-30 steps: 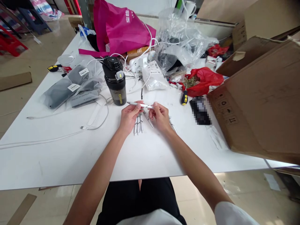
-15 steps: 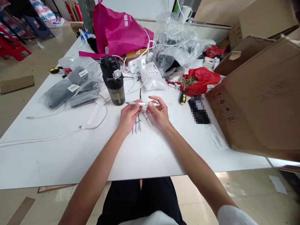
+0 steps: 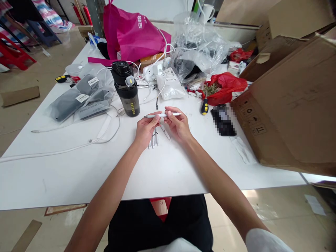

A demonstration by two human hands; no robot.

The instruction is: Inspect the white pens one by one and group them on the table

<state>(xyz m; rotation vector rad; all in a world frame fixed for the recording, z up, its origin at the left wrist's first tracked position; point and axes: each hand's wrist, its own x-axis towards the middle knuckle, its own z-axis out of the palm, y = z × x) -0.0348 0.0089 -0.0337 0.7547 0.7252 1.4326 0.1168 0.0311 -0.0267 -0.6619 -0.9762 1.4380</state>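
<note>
A white pen [image 3: 162, 115] lies level across both hands, its darker tip pointing left. My left hand [image 3: 147, 130] pinches it toward the tip end, thumb on top. At the other end, my right hand [image 3: 178, 126] grips the pen between thumb and fingers. Below the hands, several more white pens [image 3: 153, 140] rest on the white table [image 3: 157, 175], their upper parts partly hidden by my left hand. Another white pen [image 3: 165, 133] lies slanted beside them, under the gap between my hands. A thin black piece [image 3: 156, 103] sits just beyond the hands.
Left of the hands stands a dark bottle [image 3: 127, 91]. Bagged dark items [image 3: 76, 98] and white cables [image 3: 65, 151] lie further left. Beyond are a magenta bag [image 3: 136, 35] and a white packet [image 3: 170, 84]. To the right are a screwdriver [image 3: 205, 106] and a large cardboard box [image 3: 291, 112].
My right fingers have closed in on the pen's right end, where the index finger was raised before. The pen and left hand have shifted slightly right.
</note>
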